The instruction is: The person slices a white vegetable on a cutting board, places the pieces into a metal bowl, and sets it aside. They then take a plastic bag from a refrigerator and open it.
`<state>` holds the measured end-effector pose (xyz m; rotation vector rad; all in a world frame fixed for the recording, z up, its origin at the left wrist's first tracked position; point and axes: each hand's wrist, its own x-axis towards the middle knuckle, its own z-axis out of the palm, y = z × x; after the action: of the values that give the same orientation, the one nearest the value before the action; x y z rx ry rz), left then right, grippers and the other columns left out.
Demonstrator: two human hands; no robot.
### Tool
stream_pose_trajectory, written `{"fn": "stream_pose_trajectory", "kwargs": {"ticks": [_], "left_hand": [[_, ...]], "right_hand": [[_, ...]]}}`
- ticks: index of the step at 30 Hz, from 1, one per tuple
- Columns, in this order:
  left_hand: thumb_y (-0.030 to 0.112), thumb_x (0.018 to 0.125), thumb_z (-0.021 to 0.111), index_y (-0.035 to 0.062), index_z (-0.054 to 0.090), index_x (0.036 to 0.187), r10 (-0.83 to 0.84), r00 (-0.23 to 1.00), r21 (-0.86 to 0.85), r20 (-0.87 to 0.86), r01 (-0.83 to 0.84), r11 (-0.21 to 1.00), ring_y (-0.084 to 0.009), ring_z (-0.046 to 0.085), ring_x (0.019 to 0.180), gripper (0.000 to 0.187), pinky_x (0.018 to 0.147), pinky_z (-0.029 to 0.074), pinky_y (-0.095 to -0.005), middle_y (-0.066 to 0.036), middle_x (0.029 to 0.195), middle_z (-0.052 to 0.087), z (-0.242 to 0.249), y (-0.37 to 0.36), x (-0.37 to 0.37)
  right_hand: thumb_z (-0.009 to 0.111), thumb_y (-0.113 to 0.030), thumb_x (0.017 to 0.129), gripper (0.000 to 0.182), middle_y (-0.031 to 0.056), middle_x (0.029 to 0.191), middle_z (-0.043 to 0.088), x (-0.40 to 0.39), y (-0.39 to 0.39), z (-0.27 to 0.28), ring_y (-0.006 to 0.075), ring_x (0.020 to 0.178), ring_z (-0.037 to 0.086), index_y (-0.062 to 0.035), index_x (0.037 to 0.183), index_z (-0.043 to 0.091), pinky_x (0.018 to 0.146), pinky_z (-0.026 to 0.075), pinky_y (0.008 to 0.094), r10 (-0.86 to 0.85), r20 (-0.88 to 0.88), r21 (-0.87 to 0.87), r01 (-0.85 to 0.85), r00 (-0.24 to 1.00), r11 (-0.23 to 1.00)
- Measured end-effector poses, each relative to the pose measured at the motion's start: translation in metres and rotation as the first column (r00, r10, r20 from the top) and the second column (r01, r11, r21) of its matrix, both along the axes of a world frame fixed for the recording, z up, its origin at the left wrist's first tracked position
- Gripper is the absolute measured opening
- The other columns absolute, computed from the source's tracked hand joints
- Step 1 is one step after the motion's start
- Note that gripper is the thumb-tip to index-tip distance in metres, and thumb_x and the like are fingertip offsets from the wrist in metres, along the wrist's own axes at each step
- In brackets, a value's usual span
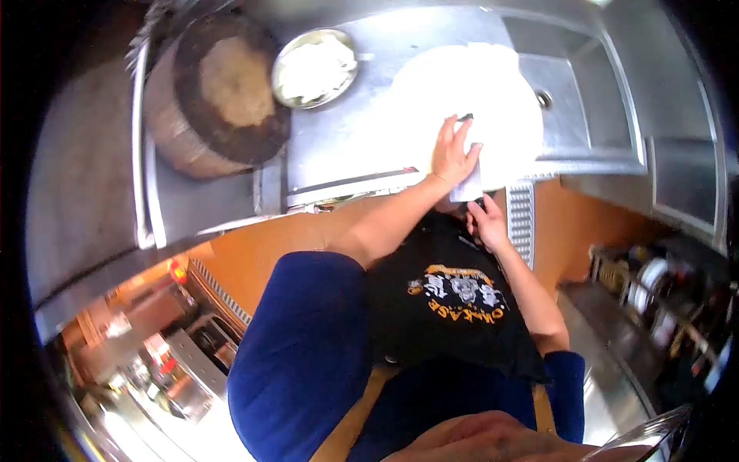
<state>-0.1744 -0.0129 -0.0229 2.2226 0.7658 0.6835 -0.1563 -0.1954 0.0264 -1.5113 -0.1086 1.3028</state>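
My left hand (454,158) reaches over a glaring white round surface (504,100), fingers stretched out and apart. A small dark piece (465,118) shows at its fingertips. Beneath and beside the palm is a pale flat strip (466,187), which looks like a broad knife blade. My right hand (486,222) is closed near my apron, gripping the dark handle (479,203) at the strip's near end. Glare hides the detail on the white surface.
A thick round wooden chopping block (239,81) stands at the left, with a metal bowl (355,68) of white pieces beside it. A sink basin (577,92) lies at the right. Below the counter at the right is a rack of dishes (654,285).
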Motion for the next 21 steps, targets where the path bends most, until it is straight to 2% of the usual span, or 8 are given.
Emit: {"fn": "stream_pose_trajectory", "kwargs": {"ticks": [6,10,12,13,14,15,17,21], "left_hand": [[0.017,0.081,0.067,-0.0008,0.055,0.13,0.246,0.917,0.136,0.313,-0.3,0.944,-0.0453,0.048,0.126,0.053,0.109,0.038,-0.0485,-0.028,0.13,0.055,0.07,0.096,-0.027],[0.022,0.086,0.065,-0.0033,0.056,0.127,0.536,0.801,0.274,0.268,-0.597,0.754,-0.0416,0.055,0.119,0.049,0.105,0.042,-0.0474,-0.027,0.125,0.058,0.098,0.209,-0.058],[0.032,0.088,0.066,0.0017,0.055,0.135,0.458,0.87,0.186,0.182,-0.488,0.853,-0.0422,0.053,0.123,0.057,0.108,0.04,-0.0471,-0.024,0.133,0.057,0.079,0.273,-0.086],[0.036,0.088,0.066,0.0046,0.055,0.137,0.667,0.744,0.501,-0.04,-0.562,0.658,-0.0434,0.053,0.122,0.06,0.108,0.039,-0.0479,-0.024,0.129,0.059,0.035,0.303,-0.095],[0.037,0.088,0.067,0.0066,0.056,0.137,0.784,0.62,0.668,-0.019,-0.576,0.471,-0.0442,0.054,0.12,0.059,0.106,0.041,-0.0499,-0.025,0.122,0.062,0.035,0.296,-0.092],[0.034,0.088,0.067,0.0074,0.056,0.136,0.691,0.722,0.672,0.045,-0.534,0.514,-0.043,0.055,0.12,0.057,0.104,0.043,-0.049,-0.026,0.12,0.063,0.043,0.286,-0.09],[0.031,0.087,0.068,0.0079,0.058,0.134,0.377,0.926,0.233,0.002,-0.367,0.901,-0.0404,0.058,0.117,0.053,0.102,0.045,-0.047,-0.024,0.121,0.063,0.032,0.262,-0.064],[0.034,0.089,0.069,0.0077,0.063,0.129,-0.085,0.996,0.021,0.027,0.084,0.996,-0.0369,0.055,0.125,0.048,0.108,0.042,-0.0454,-0.021,0.133,0.059,-0.018,0.169,0.019]], "right_hand": [[0.059,-0.014,0.1,0.011,-0.0009,0.066,0.054,0.018,0.09,0.068,0.0087,0.054,0.049,-0.0037,0.102,0.057,0.049,0.041,0.0251,0.301,0.222,0.091,-0.327,0.927,0.941],[0.06,-0.017,0.1,0.014,-0.0018,0.063,0.053,0.02,0.154,0.101,0.0076,0.053,0.048,-0.0029,0.101,0.058,0.046,0.039,0.0248,0.489,0.23,0.102,-0.521,0.841,0.847],[0.06,-0.02,0.1,0.018,-0.0013,0.066,0.054,0.02,0.153,0.092,0.0078,0.053,0.049,-0.0023,0.103,0.058,0.044,0.038,0.0246,0.463,0.168,0.196,-0.49,0.87,0.849],[0.06,-0.02,0.1,0.018,-0.0013,0.066,0.054,0.023,0.138,0.078,0.0078,0.053,0.049,-0.0023,0.103,0.058,0.044,0.038,0.0246,0.437,0.164,0.178,-0.462,0.884,0.869],[0.06,-0.021,0.1,0.019,-0.0012,0.067,0.055,0.03,0.119,0.067,0.008,0.053,0.05,-0.0021,0.104,0.057,0.045,0.039,0.0245,0.372,0.146,0.155,-0.392,0.917,0.907],[0.059,-0.021,0.1,0.02,-0.0012,0.069,0.055,0.038,0.101,0.057,0.0082,0.054,0.05,-0.0018,0.105,0.057,0.045,0.039,0.0244,0.312,0.134,0.135,-0.329,0.941,0.935],[0.059,-0.023,0.101,0.017,-0.0014,0.072,0.057,0.058,0.051,0.035,0.0081,0.054,0.052,-0.0072,0.107,0.057,0.042,0.038,0.0235,0.119,0.136,0.077,-0.13,0.984,0.988],[0.055,-0.028,0.103,0.012,-0.0039,0.071,0.055,0.089,-0.017,0.009,0.0075,0.051,0.052,-0.0161,0.102,0.054,0.037,0.035,0.0234,-0.227,0.135,-0.079,0.239,0.964,0.968]]}}
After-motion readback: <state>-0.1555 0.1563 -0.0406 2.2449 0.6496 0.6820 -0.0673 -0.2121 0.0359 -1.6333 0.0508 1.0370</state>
